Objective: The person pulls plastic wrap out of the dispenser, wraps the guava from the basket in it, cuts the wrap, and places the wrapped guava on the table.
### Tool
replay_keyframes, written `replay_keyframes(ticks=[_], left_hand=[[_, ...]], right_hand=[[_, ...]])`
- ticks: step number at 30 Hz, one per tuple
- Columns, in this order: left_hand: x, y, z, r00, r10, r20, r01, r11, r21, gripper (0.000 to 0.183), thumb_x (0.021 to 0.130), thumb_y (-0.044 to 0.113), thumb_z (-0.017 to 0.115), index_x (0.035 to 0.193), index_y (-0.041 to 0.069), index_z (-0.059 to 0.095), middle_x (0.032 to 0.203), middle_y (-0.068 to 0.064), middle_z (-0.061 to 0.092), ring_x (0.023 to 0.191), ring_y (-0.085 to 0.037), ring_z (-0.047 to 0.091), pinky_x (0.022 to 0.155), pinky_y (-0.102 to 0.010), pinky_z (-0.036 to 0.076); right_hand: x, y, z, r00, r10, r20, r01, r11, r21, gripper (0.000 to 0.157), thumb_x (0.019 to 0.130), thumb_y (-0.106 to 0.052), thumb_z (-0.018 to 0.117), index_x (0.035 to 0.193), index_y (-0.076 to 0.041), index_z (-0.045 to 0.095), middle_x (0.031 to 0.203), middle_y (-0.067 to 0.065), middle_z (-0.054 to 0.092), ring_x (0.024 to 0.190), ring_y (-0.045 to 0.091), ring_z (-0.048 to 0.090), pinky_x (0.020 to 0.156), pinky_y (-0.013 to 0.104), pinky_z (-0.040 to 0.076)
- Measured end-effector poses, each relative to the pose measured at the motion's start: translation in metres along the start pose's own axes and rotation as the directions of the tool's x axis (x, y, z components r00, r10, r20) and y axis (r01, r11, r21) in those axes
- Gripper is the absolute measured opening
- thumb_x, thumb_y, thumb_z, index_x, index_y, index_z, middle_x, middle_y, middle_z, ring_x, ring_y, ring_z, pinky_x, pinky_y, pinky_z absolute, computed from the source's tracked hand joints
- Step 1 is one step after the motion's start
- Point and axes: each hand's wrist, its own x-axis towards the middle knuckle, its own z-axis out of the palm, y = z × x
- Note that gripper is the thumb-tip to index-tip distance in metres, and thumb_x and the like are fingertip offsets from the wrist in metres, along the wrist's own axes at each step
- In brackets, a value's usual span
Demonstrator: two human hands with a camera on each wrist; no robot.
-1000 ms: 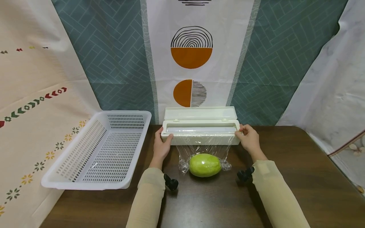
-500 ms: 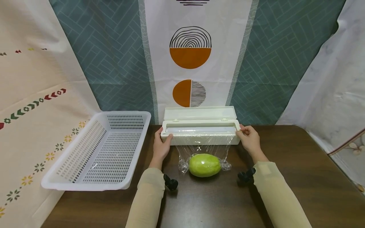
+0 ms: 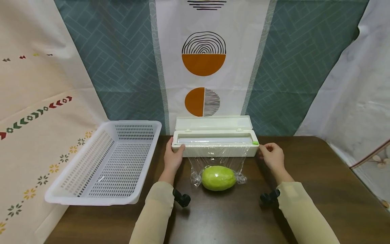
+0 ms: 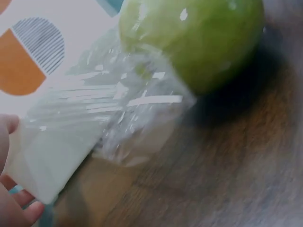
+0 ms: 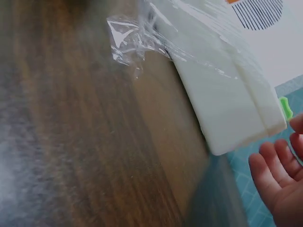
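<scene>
A white cling film dispenser [image 3: 219, 151] stands on the table with its lid [image 3: 213, 123] tilted back and a roll inside. My left hand [image 3: 173, 157] grips its left end, thumb on the front. At the right end is a small green slider [image 3: 255, 142]; my right hand [image 3: 273, 159] is just beside that end, fingers loosely bent. Whether a fingertip touches the box is unclear. From the front edge, clear film [image 5: 128, 40] hangs down to a green, melon-like oval fruit [image 3: 218, 178] and covers it, bunched at both sides.
A white slotted plastic basket [image 3: 134, 198] stands to the left. Behind the dispenser hangs a patterned cloth [image 3: 203, 64]. The brown wooden table [image 3: 222, 217] extends in front and to the right.
My right hand has moved right, off the dispenser's corner, and the green slider now shows there. My left hand keeps its grip on the left end. The fruit has not moved.
</scene>
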Motion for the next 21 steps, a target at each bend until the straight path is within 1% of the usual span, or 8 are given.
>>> replay_keyframes(ticks=[2,4,6,9,13,15,18,21], left_hand=[[-0.002,0.001,0.002,1.0,0.015,-0.023,-0.015,1.0,-0.004,0.064,0.092,0.034,0.058,0.148,0.02,0.031,0.153,-0.009,0.03,0.142,-0.031,0.025,0.112,-0.051,0.026],[-0.004,0.002,0.003,0.997,0.041,-0.058,-0.041,0.999,-0.003,0.059,0.092,0.033,0.059,0.144,0.016,0.038,0.15,-0.013,0.033,0.139,-0.033,0.029,0.111,-0.051,0.027],[-0.006,0.004,0.005,0.993,0.067,-0.096,-0.067,0.998,0.0,0.054,0.091,0.031,0.06,0.14,0.013,0.044,0.146,-0.015,0.035,0.136,-0.034,0.033,0.11,-0.05,0.029],[-0.01,0.009,0.007,0.986,0.08,-0.144,-0.083,0.996,-0.013,0.049,0.091,0.03,0.061,0.134,0.01,0.05,0.142,-0.016,0.037,0.132,-0.034,0.037,0.109,-0.048,0.031],[-0.015,0.011,0.009,0.979,0.088,-0.186,-0.096,0.995,-0.035,0.041,0.09,0.028,0.063,0.126,0.007,0.057,0.139,-0.016,0.038,0.13,-0.034,0.037,0.108,-0.048,0.03],[-0.018,0.011,0.01,0.974,0.102,-0.203,-0.112,0.993,-0.039,0.037,0.09,0.028,0.063,0.12,0.006,0.062,0.138,-0.015,0.039,0.131,-0.034,0.034,0.108,-0.048,0.029],[-0.021,0.011,0.011,0.964,0.137,-0.226,-0.149,0.988,-0.035,0.03,0.09,0.026,0.064,0.11,0.005,0.067,0.134,-0.014,0.041,0.13,-0.033,0.032,0.106,-0.049,0.029],[-0.023,0.01,0.01,0.95,0.196,-0.244,-0.208,0.978,-0.022,0.025,0.09,0.023,0.064,0.101,0.002,0.07,0.126,-0.013,0.048,0.121,-0.032,0.04,0.101,-0.047,0.033]], right_hand=[[-0.004,-0.002,-0.001,0.998,0.019,0.061,-0.021,1.0,0.023,0.036,0.093,-0.028,0.056,0.104,0.006,0.058,0.075,0.001,0.065,0.062,0.004,0.063,0.061,0.023,0.055],[-0.007,-0.004,-0.001,0.987,0.022,0.159,-0.034,0.997,0.07,0.041,0.095,-0.028,0.055,0.109,0.01,0.058,0.075,-0.002,0.066,0.064,0.003,0.065,0.063,0.024,0.056],[-0.009,-0.006,-0.001,0.966,0.021,0.259,-0.054,0.991,0.123,0.047,0.096,-0.029,0.053,0.117,0.013,0.054,0.08,-0.005,0.068,0.069,0.003,0.066,0.067,0.025,0.056],[-0.011,-0.01,0.0,0.934,0.035,0.356,-0.11,0.975,0.193,0.052,0.096,-0.03,0.053,0.125,0.014,0.048,0.085,-0.006,0.07,0.076,0.003,0.068,0.073,0.027,0.056],[-0.012,-0.014,0.003,0.903,0.047,0.428,-0.173,0.949,0.262,0.054,0.097,-0.029,0.052,0.131,0.012,0.044,0.088,-0.01,0.069,0.082,0.002,0.068,0.079,0.027,0.055],[-0.013,-0.015,0.005,0.893,0.048,0.447,-0.2,0.933,0.299,0.054,0.097,-0.028,0.052,0.132,0.012,0.042,0.088,-0.01,0.069,0.083,0.002,0.068,0.079,0.026,0.055],[-0.014,-0.016,0.007,0.88,0.05,0.472,-0.244,0.901,0.36,0.05,0.097,-0.026,0.053,0.131,0.01,0.043,0.088,-0.01,0.069,0.085,0.003,0.068,0.079,0.025,0.055],[-0.014,-0.019,0.01,0.874,0.065,0.481,-0.282,0.874,0.396,0.04,0.097,-0.022,0.053,0.125,0.006,0.047,0.086,-0.009,0.069,0.083,0.005,0.068,0.078,0.024,0.055]])
